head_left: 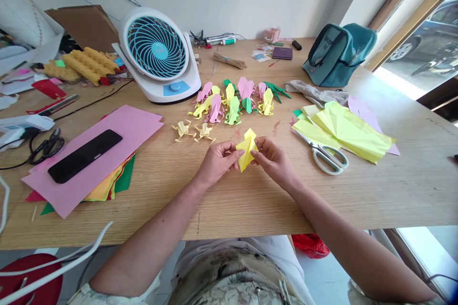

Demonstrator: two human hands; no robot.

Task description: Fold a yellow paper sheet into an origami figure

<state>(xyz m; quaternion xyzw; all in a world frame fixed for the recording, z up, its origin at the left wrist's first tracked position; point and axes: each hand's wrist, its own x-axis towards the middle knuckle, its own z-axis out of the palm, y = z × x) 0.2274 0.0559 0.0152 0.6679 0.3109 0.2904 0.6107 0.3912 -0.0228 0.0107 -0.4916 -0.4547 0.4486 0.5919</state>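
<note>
Between my two hands is a folded piece of yellow paper (246, 150), a diamond shape with a squarish tip at the top. My left hand (222, 158) pinches its left corner between thumb and fingers. On the other side, my right hand (269, 156) pinches the right corner the same way. Just beyond lie two small cream origami frogs (183, 128). Behind them stands a group of folded paper figures in pink (215, 108), yellow (266, 101), light green (233, 110) and dark green.
A black phone (85, 156) lies on pink paper sheets (134, 126) at left. White-handled scissors (329, 158) rest beside crumpled yellow paper (352, 128) at right. Farther back are a white fan (157, 47), a bundle of sticks (229, 60) and a teal bag (334, 55).
</note>
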